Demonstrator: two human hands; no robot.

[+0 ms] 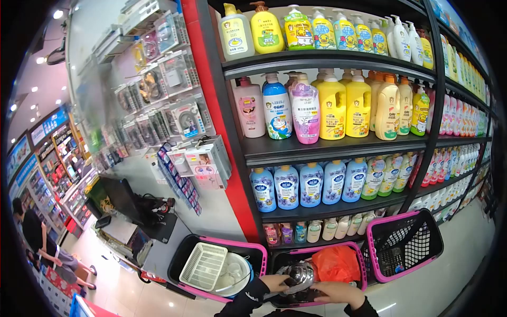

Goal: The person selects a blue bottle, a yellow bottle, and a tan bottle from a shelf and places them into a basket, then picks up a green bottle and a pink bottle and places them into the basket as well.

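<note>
Two-handed bit on my feed: left hand [275, 283] has hold of a shiny metal thing [302, 275] at five o'clock, over the middle basket [363, 266], can't tell if right hand [340, 294] grips too, so I reckon it's mid-handling, next needs steadiness.

Small round white ceiling lights [58, 14] shone brightly; the pale glossy floor [125, 289] glared; fisheye distortion bowed long black shelves [338, 149], corners black.

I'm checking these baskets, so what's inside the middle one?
A red plastic bag shows in the middle basket; it, the hands and the shiny object between them cover whatever's beneath.
</note>
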